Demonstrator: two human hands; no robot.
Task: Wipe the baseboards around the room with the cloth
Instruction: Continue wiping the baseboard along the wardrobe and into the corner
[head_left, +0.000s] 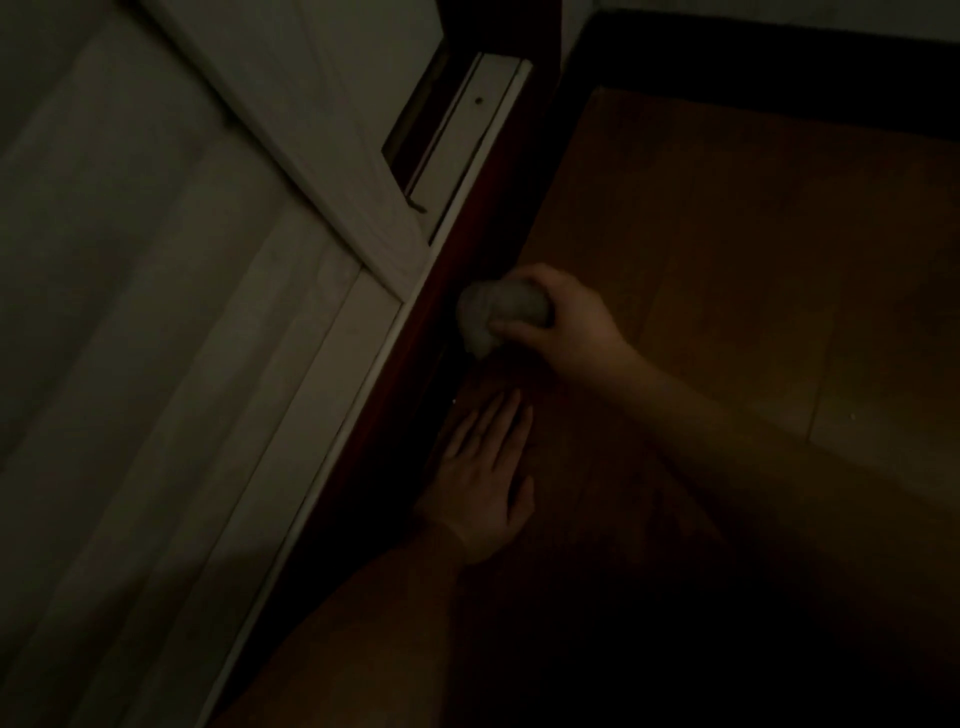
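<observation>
Right hand has its fingers clamped on the bunched cloth, pressed against the dark baseboard. Soft and light, it looks best gripped wadded; left hand rests flat, fingers together, on the floor.

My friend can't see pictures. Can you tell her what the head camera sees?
In a dim room, the right hand presses a bunched pale cloth against a dark red baseboard that runs along a white wall. The left hand rests flat and open on the brown wooden floor beside the baseboard, nearer the camera.
</observation>
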